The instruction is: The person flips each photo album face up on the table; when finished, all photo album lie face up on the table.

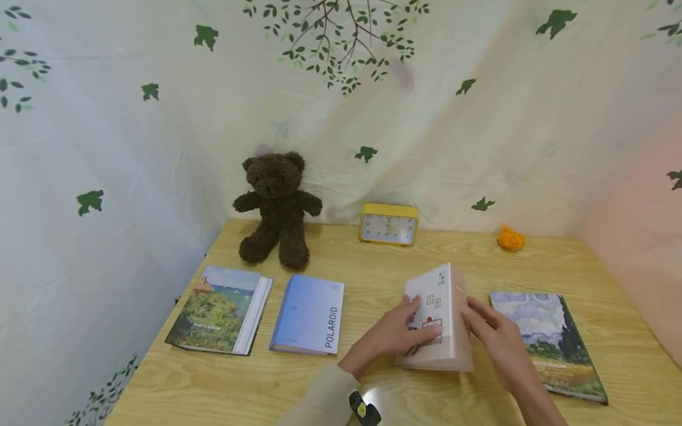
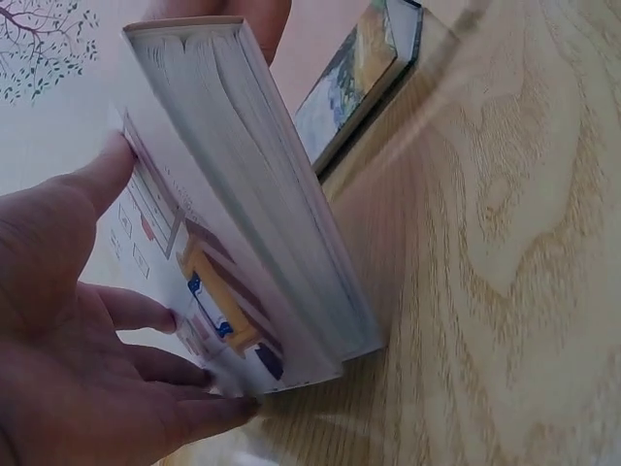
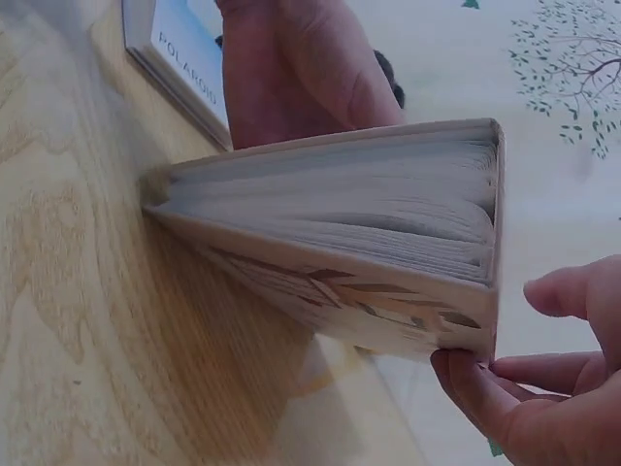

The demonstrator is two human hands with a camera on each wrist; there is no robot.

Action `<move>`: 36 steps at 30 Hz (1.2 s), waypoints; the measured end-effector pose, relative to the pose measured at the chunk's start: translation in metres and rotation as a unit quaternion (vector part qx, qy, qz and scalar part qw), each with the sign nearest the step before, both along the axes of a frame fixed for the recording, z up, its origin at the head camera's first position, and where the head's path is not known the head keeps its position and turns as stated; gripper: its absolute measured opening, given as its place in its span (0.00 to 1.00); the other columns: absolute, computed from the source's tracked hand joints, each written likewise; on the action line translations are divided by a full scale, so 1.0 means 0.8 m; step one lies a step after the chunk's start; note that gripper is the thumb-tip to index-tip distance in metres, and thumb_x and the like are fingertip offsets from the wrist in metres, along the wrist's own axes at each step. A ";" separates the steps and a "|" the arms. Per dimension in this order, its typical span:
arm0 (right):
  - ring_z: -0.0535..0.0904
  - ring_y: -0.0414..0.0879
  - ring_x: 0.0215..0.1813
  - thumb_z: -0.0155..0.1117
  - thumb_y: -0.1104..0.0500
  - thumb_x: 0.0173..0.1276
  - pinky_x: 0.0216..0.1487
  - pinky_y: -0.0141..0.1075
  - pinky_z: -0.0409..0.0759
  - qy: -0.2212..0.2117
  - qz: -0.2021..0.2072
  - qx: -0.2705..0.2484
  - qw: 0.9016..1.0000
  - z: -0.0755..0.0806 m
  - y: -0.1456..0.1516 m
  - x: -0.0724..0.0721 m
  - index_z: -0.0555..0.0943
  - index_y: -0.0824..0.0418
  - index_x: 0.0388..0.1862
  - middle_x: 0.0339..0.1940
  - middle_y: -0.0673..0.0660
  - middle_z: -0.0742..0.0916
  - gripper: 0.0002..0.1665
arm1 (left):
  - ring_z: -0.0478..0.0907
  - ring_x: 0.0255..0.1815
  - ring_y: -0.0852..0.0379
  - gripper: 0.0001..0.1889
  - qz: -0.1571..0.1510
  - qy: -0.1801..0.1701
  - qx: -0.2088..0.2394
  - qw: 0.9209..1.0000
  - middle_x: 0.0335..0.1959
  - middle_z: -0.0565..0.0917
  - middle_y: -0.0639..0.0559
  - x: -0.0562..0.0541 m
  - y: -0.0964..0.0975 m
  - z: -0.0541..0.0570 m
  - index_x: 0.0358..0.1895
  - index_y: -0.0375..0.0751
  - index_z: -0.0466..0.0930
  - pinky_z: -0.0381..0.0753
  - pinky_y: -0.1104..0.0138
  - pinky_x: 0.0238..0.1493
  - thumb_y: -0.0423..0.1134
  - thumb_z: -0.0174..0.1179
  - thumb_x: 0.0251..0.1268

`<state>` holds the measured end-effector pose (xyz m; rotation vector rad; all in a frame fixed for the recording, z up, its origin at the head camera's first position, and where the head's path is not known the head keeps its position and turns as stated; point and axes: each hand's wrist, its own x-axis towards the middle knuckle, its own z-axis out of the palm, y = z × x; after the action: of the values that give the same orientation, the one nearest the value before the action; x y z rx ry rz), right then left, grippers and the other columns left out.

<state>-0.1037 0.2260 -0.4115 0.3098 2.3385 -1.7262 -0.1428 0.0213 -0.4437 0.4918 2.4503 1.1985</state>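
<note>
One thick book [image 1: 457, 334], pale with printed drawings, stands tilted between your left hand [image 1: 394, 332] and right hand [image 1: 499, 343], fingers [image 2: 141, 310] apart, touching it. Left of your fingers: two other books [image 1: 305, 313]; right: one more book [image 1: 554, 334]. Beyond: one bear [image 1: 278, 210], one clock [image 1: 389, 228].

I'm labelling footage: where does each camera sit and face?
Head: on the head, facing forward and down at the table; left grip and right grip show.
Left wrist: on that wrist, facing the pale book, album beyond; both grips show.
Right wrist: likewise, facing that book, blue book beyond; both grips show.
Wrist views share the pale book.
</note>
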 end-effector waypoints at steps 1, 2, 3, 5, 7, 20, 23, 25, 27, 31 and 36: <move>0.74 0.24 0.53 0.50 0.36 0.70 0.59 0.33 0.77 0.003 -0.002 -0.003 1.000 0.001 0.001 0.000 0.56 0.54 0.77 0.74 0.62 0.65 0.43 | 0.61 0.73 0.47 0.44 -0.003 -0.004 0.005 1.000 0.75 0.57 0.42 0.000 0.000 0.001 0.76 0.49 0.53 0.67 0.58 0.68 0.68 0.53 0.61; 0.73 0.21 0.50 0.49 0.36 0.71 0.58 0.32 0.77 0.008 -0.003 -0.006 1.000 0.002 0.002 0.001 0.57 0.54 0.77 0.74 0.62 0.65 0.42 | 0.63 0.72 0.48 0.44 -0.006 -0.010 0.013 1.000 0.75 0.58 0.43 0.000 0.000 0.001 0.76 0.49 0.53 0.69 0.59 0.66 0.67 0.53 0.62; 0.72 0.18 0.49 0.48 0.37 0.72 0.57 0.30 0.77 0.016 -0.004 -0.010 1.000 0.003 0.002 0.001 0.57 0.54 0.76 0.74 0.62 0.65 0.40 | 0.64 0.71 0.49 0.43 -0.010 -0.015 0.021 1.000 0.74 0.60 0.45 -0.001 0.000 0.002 0.76 0.50 0.53 0.70 0.60 0.65 0.67 0.53 0.62; 0.72 0.18 0.48 0.47 0.39 0.73 0.55 0.27 0.78 0.033 -0.003 -0.010 0.999 0.006 0.002 0.001 0.58 0.53 0.76 0.73 0.62 0.66 0.38 | 0.67 0.69 0.51 0.41 -0.019 -0.023 0.036 0.999 0.73 0.63 0.47 -0.002 0.001 0.003 0.76 0.52 0.54 0.72 0.62 0.62 0.66 0.52 0.63; 0.72 0.19 0.49 0.46 0.41 0.75 0.53 0.25 0.77 0.052 -0.002 -0.007 0.999 0.009 0.002 0.000 0.58 0.53 0.76 0.72 0.62 0.67 0.35 | 0.67 0.69 0.53 0.40 -0.028 -0.026 0.046 0.998 0.73 0.64 0.49 -0.002 0.001 0.006 0.76 0.53 0.53 0.73 0.63 0.61 0.65 0.50 0.65; 0.70 0.28 0.57 0.47 0.43 0.75 0.52 0.20 0.74 0.100 0.026 -0.020 0.994 0.014 -0.023 -0.003 0.61 0.49 0.75 0.69 0.55 0.68 0.32 | 0.68 0.68 0.53 0.33 -0.003 -0.017 0.144 0.989 0.73 0.63 0.59 -0.001 -0.012 0.037 0.75 0.63 0.51 0.69 0.57 0.66 0.55 0.52 0.70; 0.69 0.27 0.58 0.48 0.43 0.75 0.52 0.19 0.73 0.105 0.027 -0.027 0.994 0.013 -0.033 -0.002 0.61 0.50 0.75 0.70 0.55 0.68 0.32 | 0.68 0.69 0.52 0.34 -0.008 -0.015 0.161 0.987 0.74 0.61 0.59 -0.002 -0.019 0.040 0.76 0.61 0.50 0.70 0.58 0.65 0.51 0.53 0.70; 0.70 0.27 0.59 0.48 0.44 0.75 0.52 0.18 0.72 0.108 0.027 -0.030 0.993 0.013 -0.039 -0.002 0.61 0.51 0.75 0.71 0.55 0.69 0.32 | 0.68 0.69 0.52 0.34 -0.011 -0.016 0.169 0.985 0.75 0.59 0.58 -0.003 -0.024 0.042 0.76 0.59 0.50 0.71 0.59 0.65 0.50 0.54 0.71; 0.70 0.30 0.62 0.49 0.44 0.75 0.52 0.17 0.72 0.108 0.026 -0.032 0.993 0.013 -0.045 -0.003 0.61 0.51 0.74 0.72 0.55 0.69 0.32 | 0.68 0.69 0.51 0.34 -0.012 -0.016 0.170 0.985 0.75 0.59 0.57 -0.003 -0.029 0.044 0.76 0.58 0.50 0.73 0.61 0.63 0.49 0.54 0.71; 0.67 0.44 0.70 0.48 0.41 0.74 0.55 0.20 0.73 0.107 0.030 -0.028 0.993 0.011 -0.053 -0.004 0.60 0.48 0.75 0.73 0.54 0.68 0.33 | 0.68 0.69 0.51 0.35 -0.011 -0.011 0.167 0.986 0.75 0.57 0.57 -0.004 -0.038 0.047 0.76 0.59 0.50 0.75 0.65 0.60 0.49 0.55 0.70; 0.62 0.49 0.74 0.44 0.41 0.76 0.66 0.37 0.70 0.108 0.054 -0.031 0.992 0.003 -0.060 -0.004 0.58 0.48 0.76 0.75 0.52 0.64 0.33 | 0.67 0.69 0.49 0.34 -0.019 0.014 0.154 0.988 0.76 0.56 0.54 -0.007 -0.047 0.051 0.76 0.55 0.51 0.75 0.67 0.60 0.47 0.55 0.71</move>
<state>-0.1072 0.1779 -0.4088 -0.0171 2.3907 -1.8564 -0.1487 -0.0163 -0.4030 0.6405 2.2755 1.5724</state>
